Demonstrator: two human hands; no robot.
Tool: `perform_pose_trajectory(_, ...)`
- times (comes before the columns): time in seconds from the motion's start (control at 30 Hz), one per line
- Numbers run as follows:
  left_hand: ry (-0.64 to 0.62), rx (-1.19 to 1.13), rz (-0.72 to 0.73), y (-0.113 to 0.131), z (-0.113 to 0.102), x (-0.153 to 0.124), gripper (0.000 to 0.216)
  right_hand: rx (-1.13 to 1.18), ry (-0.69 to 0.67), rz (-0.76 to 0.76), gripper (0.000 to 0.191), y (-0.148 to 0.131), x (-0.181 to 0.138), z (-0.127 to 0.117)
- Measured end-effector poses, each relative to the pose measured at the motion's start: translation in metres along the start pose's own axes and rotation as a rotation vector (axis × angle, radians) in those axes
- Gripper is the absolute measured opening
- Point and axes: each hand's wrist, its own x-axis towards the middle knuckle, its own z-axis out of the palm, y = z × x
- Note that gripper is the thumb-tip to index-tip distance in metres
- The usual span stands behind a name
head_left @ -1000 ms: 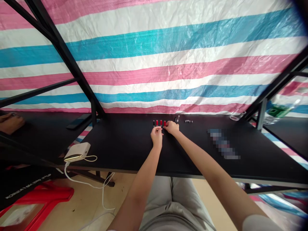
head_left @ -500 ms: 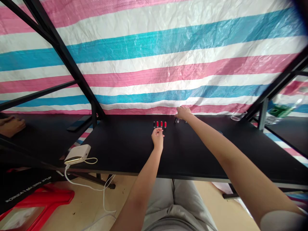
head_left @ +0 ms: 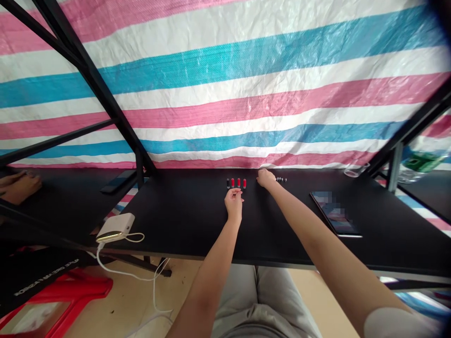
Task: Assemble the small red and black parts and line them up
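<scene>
We see three small red pieces [head_left: 238, 182] and one black piece [head_left: 228, 183] in a row on the surface [head_left: 183, 206], near the middle of its back edge. Our left grip [head_left: 234, 202] is just in front of them. Our right grip [head_left: 267, 179] is curled down close to the back edge, with shiny bits [head_left: 282, 180] just beside it. We can't tell if either grip holds anything.
</scene>
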Motion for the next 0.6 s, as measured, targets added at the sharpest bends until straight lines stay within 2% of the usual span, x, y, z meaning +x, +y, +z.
perform_pose_trajectory(0.33, -0.010, 0.031, 0.009, 0.000, 0.000, -0.001, 0.011, -0.013, 0.037, -0.041, 0.029, 0.006, -0.015, 0.006)
perform_pose_trajectory(0.5, -0.025, 0.038, 0.022, -0.001, 0.000, -0.002, 0.011, -0.035, 0.132, -0.133, 0.024, 0.010, -0.036, 0.015)
perform_pose_trajectory(0.6, -0.034, 0.038, 0.048, -0.001, 0.000, -0.003, 0.010, 0.045, 0.197, -0.143, 0.019, 0.012, -0.052, 0.025)
